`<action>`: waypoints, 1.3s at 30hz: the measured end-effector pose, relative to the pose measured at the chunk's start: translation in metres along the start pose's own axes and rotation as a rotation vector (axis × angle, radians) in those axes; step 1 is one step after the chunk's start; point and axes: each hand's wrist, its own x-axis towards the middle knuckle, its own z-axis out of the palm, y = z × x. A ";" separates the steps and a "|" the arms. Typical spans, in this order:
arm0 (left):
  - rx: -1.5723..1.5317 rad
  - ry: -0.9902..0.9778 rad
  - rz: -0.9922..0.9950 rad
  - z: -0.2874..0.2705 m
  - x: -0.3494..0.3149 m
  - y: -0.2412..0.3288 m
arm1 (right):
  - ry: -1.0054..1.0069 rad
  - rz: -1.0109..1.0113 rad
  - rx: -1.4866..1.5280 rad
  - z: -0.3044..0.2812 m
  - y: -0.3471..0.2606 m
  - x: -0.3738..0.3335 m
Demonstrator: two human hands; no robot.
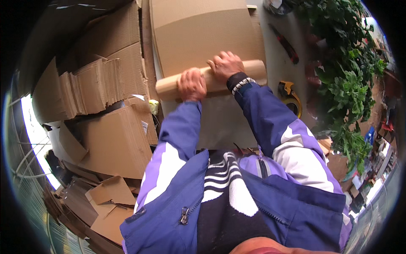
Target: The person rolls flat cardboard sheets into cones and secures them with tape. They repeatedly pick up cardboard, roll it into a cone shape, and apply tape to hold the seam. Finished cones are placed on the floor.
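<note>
A thick, light-tan roll (255,73) lies crosswise at the near end of a large flat cardboard sheet (203,36) on the pale table (222,127). It looks like rolled cardboard or a wooden cylinder; I cannot tell which. My left hand (192,84) is wrapped over its left half, fingers curled. My right hand (227,67) presses on the roll right of its middle, with bent fingers reaching over the far side. Both forearms, in blue, purple and white sleeves, stretch forward. The hands hide the middle of the roll.
On the right of the table lie a red-and-black utility knife (287,47) and a yellow tape dispenser (291,99). Leafy green plants (353,93) line the right side. Stacked cardboard pieces (95,86) and a folded box (114,142) crowd the left.
</note>
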 end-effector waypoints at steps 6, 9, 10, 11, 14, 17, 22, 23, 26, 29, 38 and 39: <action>-0.074 -0.363 -0.187 0.055 0.056 -0.039 | -0.349 -0.287 -0.167 -0.026 0.014 -0.014; -0.132 -0.366 -0.215 0.057 0.073 -0.042 | -0.150 -0.301 -0.238 -0.016 0.019 -0.005; -0.125 -0.304 -0.200 0.058 0.081 -0.042 | -0.219 -0.269 -0.178 -0.013 0.021 0.006; -0.127 -0.287 -0.206 0.059 0.092 -0.042 | -0.341 -0.244 -0.170 -0.015 0.023 0.012; -0.201 -0.139 -0.110 0.057 0.120 -0.040 | -0.540 -0.206 -0.185 -0.028 0.019 0.047; -0.482 0.177 0.076 0.023 0.108 -0.021 | -0.437 -0.249 -0.263 -0.060 0.005 0.061; -0.538 0.165 0.156 -0.121 -0.036 0.035 | 0.039 -0.375 -0.142 -0.121 -0.032 -0.018; -0.556 0.069 0.142 -0.144 -0.066 0.045 | -0.021 -0.372 -0.139 -0.133 -0.037 -0.052; -0.520 -0.102 0.172 -0.184 -0.147 0.070 | -0.142 -0.361 -0.053 -0.146 -0.054 -0.164; -0.460 -0.312 0.173 -0.182 -0.212 0.091 | -0.632 -0.180 0.016 -0.125 -0.060 -0.241; -0.110 -0.429 0.086 -0.081 -0.170 0.045 | -0.119 -0.181 -0.041 -0.084 -0.036 -0.290; -0.129 -0.482 0.032 -0.074 -0.153 0.039 | -0.064 -0.185 -0.044 -0.079 -0.035 -0.277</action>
